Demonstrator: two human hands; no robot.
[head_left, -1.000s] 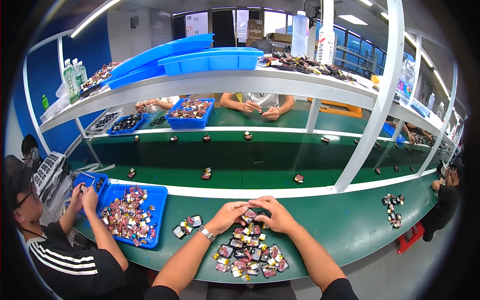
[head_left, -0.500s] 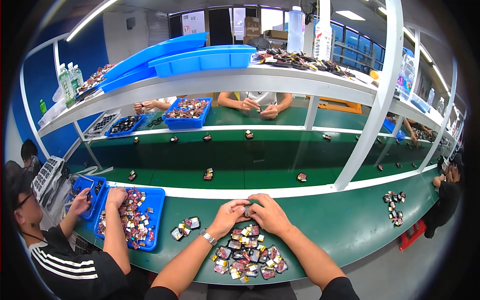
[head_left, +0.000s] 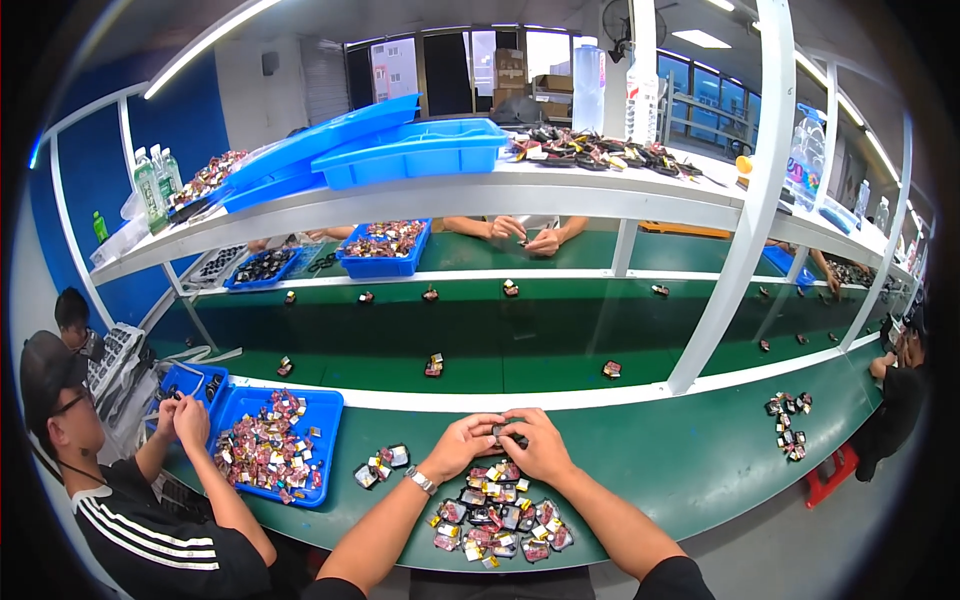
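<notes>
Just beyond a heap of small electronic assemblies (head_left: 487, 515), both my hands meet over the green bench. My left hand (head_left: 460, 447) wears a metal-band watch, and its fingers are closed on the near side of a small dark casing (head_left: 510, 438). From the other side, the fingers of my right hand (head_left: 540, 446) grip the same casing, hiding most of it. The heaped assemblies have black or clear casings, red circuit boards and silver-and-yellow battery cells. A smaller group of assemblies (head_left: 381, 465) lies left of my left forearm.
At left, a co-worker (head_left: 150, 510) sits beside a blue tray (head_left: 330, 440) of circuit boards. Assemblies (head_left: 433, 366) sit spaced along the green conveyor (head_left: 540, 345) beyond a white rail. A white shelf (head_left: 480, 188) with an upright post (head_left: 735, 240) spans above. More assemblies (head_left: 790, 420) lie at right.
The view has tilted and shifted slightly. My hands stay together on the casing, with fingers slightly repositioned. The co-worker at left has drawn a hand out of the tray and brought both hands together.
</notes>
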